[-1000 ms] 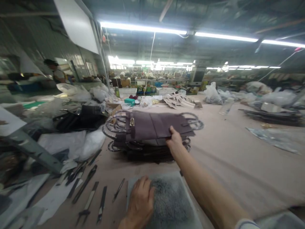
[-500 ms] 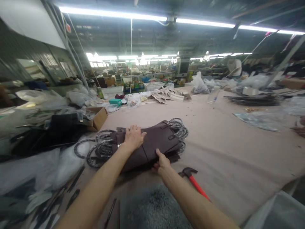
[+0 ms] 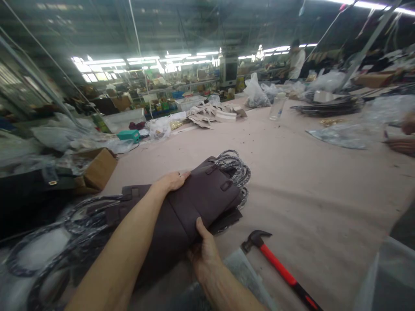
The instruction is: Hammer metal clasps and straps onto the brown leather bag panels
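A stack of dark brown leather bag panels [image 3: 207,190] with looped, plastic-wrapped handles [image 3: 235,166] at both ends lies in front of me, tilted toward my left. My left hand [image 3: 173,181] reaches across its top, with the fingers bent toward the far edge. At the near edge my right hand [image 3: 205,248] grips the stack, thumb on top and the other fingers underneath, partly hidden. Right of that hand, a claw hammer [image 3: 275,259] with a red and black handle rests on the table, touched by neither hand.
A clear plastic container [image 3: 246,272] sits partly under my right forearm. Left stands an open cardboard box [image 3: 97,170] beside dark bags. Farther back on the table [image 3: 285,172] are a teal box [image 3: 129,135], pale scraps [image 3: 207,114] and a plastic bottle [image 3: 277,107]. Another person's hand [image 3: 402,144] shows at right.
The stack has come nearer to me and turned, its left end swinging toward me. Both hands have stayed on it. The view has shifted, showing more of the hammer.
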Tool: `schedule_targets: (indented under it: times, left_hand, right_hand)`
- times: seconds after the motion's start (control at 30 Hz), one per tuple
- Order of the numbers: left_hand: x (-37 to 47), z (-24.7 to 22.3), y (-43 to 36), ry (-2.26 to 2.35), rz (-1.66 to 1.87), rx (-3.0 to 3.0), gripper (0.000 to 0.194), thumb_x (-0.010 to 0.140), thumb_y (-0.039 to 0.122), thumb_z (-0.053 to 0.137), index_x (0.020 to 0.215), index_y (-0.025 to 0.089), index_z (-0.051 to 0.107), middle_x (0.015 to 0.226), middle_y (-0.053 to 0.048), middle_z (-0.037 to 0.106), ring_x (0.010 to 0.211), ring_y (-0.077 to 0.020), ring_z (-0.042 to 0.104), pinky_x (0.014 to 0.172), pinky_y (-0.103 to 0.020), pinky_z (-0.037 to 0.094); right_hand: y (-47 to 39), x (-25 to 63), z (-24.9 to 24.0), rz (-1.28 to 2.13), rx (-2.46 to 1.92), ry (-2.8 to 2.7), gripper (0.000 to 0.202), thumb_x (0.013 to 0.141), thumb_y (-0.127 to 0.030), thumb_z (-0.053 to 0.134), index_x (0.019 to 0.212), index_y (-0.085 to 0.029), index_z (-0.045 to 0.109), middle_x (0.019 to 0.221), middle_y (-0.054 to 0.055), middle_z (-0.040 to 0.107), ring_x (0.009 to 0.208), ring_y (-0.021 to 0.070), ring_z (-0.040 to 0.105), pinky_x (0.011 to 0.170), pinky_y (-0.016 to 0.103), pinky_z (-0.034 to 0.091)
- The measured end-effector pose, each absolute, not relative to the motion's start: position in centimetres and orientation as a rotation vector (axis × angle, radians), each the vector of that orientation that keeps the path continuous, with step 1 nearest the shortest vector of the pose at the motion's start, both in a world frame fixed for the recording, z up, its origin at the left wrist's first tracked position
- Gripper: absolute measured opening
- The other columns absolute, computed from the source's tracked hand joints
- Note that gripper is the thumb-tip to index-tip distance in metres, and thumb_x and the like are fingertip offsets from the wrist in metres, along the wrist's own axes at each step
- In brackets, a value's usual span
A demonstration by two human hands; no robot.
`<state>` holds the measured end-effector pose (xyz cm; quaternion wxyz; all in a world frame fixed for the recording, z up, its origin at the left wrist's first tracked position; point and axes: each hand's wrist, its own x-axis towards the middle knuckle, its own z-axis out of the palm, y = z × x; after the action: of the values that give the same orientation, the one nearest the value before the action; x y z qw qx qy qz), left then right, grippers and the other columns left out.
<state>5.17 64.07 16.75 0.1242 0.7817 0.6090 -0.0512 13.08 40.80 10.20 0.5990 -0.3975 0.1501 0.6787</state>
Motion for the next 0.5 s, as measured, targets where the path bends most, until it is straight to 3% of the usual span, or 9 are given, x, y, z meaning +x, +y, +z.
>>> schedule_targets:
  times: [0.2,0.4,0.5]
  left_hand:
    - [5.4,16.3,68.3,1.676,-0.210,2.189,0.095,0.088,0.083,0.018,0.119,0.011,0.073,0.132,-0.022,0.067,0.124,-0.0352,0.064,0.105,-0.041,0.048]
    - [6.0,17.3,70.3,1.727,-0.109,2.244,0.091,0.088,0.084,0.022,0.117,0.015,0.073,0.123,-0.019,0.072,0.114,-0.0342,0.068,0.098,-0.040,0.050]
    - [5.9,17.5,68.5,1.814,0.019,2.401,0.087,0.089,0.083,0.026,0.116,0.015,0.073,0.118,-0.019,0.073,0.112,-0.0348,0.067,0.096,-0.040,0.050]
  right_hand:
    - [45.0,11.6,9.7,1.456,-0.805,0.457,0.046,0.061,-0.018,0.081,0.106,-0.021,0.072,0.106,0.004,0.079,0.102,0.0265,0.072,0.081,0.037,0.063]
    - [48.9,12.1,7.6,1.530,-0.588,0.286,0.036,0.056,-0.021,0.070,0.092,-0.019,0.072,0.099,0.007,0.079,0.106,0.0299,0.070,0.094,0.043,0.059]
    - [49.7,13.9,7.4,1.710,-0.585,0.184,0.039,0.059,-0.026,0.062,0.097,-0.017,0.070,0.101,0.010,0.078,0.104,0.0297,0.070,0.095,0.047,0.057]
